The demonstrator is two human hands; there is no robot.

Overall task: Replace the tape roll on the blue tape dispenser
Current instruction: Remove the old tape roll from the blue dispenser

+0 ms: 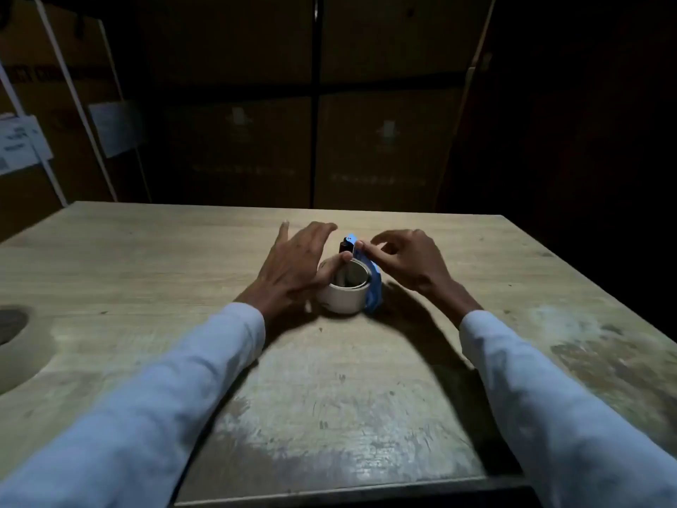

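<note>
A blue tape dispenser [374, 292] lies at the middle of the wooden table [329, 397], with a pale, nearly empty tape core [343, 298] standing against its left side. My left hand [293, 267] rests on the core's left rim, thumb hooked over the edge and fingers spread. My right hand [406, 260] pinches the dispenser's blue upper part between thumb and forefinger, beside a small black roller [345, 246]. A full, wide tape roll [18, 346] lies flat at the table's left edge, partly cut off by the frame.
Stacked cardboard boxes [381, 152] with white straps and paper labels [22, 144] stand behind the table in deep shadow. The table's far right corner [502, 218] borders a dark area.
</note>
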